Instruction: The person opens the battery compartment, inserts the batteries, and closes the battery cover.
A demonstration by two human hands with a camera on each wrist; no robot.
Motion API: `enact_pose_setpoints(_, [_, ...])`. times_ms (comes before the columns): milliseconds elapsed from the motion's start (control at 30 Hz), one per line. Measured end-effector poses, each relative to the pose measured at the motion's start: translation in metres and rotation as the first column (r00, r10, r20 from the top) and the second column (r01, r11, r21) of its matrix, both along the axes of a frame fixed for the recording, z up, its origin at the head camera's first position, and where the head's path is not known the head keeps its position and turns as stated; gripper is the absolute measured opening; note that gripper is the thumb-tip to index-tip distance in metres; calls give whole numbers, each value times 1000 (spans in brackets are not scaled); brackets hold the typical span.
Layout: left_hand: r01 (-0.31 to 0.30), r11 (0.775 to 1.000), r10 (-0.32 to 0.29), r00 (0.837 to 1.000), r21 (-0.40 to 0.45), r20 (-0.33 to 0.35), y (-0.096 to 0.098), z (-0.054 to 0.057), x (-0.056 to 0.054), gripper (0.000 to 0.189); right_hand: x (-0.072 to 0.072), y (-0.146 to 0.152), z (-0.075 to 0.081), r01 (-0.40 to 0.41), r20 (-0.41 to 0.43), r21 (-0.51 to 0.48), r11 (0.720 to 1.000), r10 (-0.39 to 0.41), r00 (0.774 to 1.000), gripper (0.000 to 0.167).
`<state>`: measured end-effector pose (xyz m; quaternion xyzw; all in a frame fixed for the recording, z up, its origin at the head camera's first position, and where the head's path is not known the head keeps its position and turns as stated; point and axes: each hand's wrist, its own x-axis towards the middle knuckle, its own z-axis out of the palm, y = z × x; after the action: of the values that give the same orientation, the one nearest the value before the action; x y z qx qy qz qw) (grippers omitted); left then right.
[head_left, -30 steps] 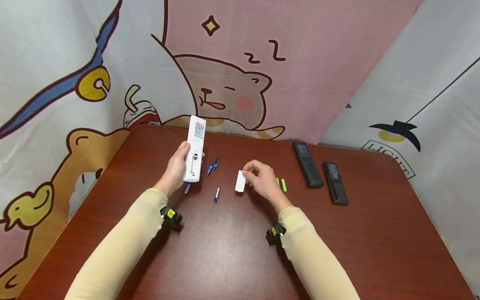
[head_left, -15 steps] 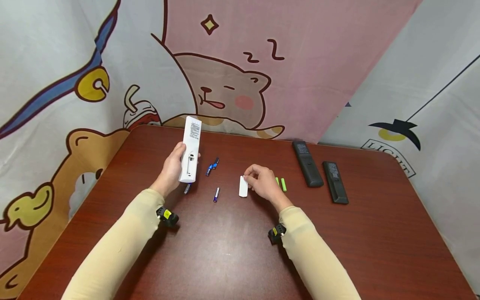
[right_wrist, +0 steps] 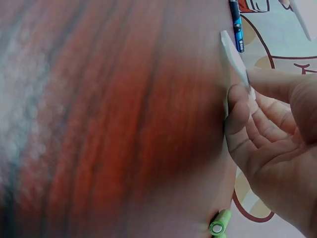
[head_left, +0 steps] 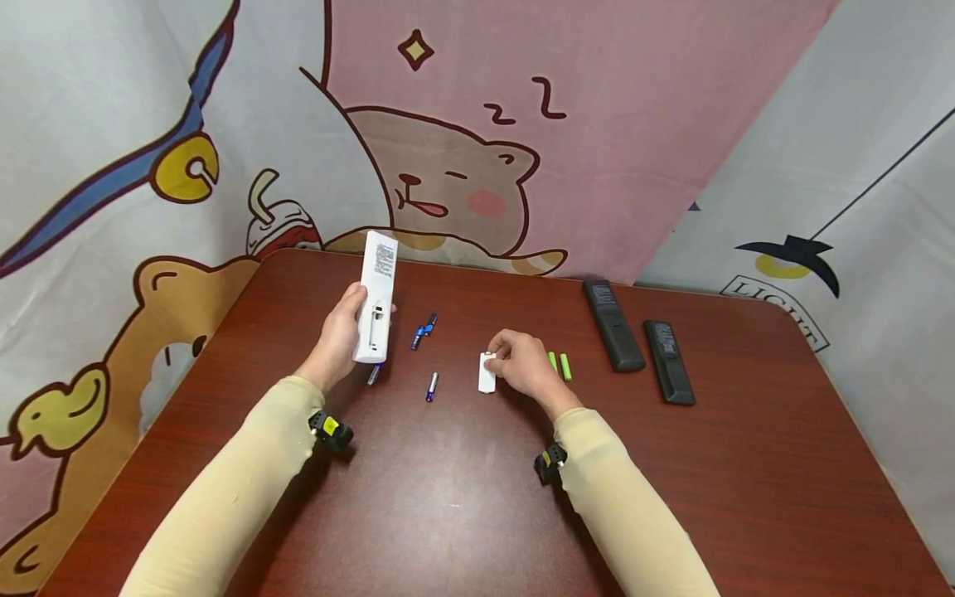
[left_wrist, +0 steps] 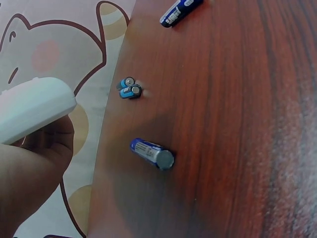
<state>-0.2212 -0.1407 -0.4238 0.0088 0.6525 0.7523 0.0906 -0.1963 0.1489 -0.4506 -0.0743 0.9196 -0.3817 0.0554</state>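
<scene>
My left hand (head_left: pixel 333 336) grips a white remote control (head_left: pixel 380 278) above the table, its back turned up and its battery compartment uncovered. In the left wrist view, one end of the remote shows beside the hand. My right hand (head_left: pixel 528 365) pinches a small white battery cover (head_left: pixel 487 380) between thumb and fingers, low over the table. The right wrist view shows the cover (right_wrist: pixel 234 58) nearly edge-on. Between the hands lie blue batteries (head_left: pixel 424 332) and a blue-and-silver battery (head_left: pixel 432 387). Another dark blue battery (head_left: pixel 375 376) lies just below the remote, partly covered by it.
Green batteries (head_left: pixel 565 367) lie right behind my right hand, one partly hidden. Farther right are a long black remote (head_left: pixel 614 327) and a shorter black remote (head_left: pixel 668 363), both back up. A printed curtain (head_left: pixel 634 149) hangs behind the brown table (head_left: pixel 448 497).
My right hand has brought the battery cover down and slightly right, closer to the table. My left hand has shifted a little left with the white remote.
</scene>
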Motion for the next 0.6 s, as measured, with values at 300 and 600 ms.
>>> enact_pose_setpoints(300, [-5,999,5,1000,48,-3,0,2,0,36,1,-3,0,-14,-3,84,996,14,1000,10])
enact_pose_setpoints(600, [-7,1000,7,1000,23,4,-1,1,0,44,1,-2,1,-17,-10,112,994,18,1000,10])
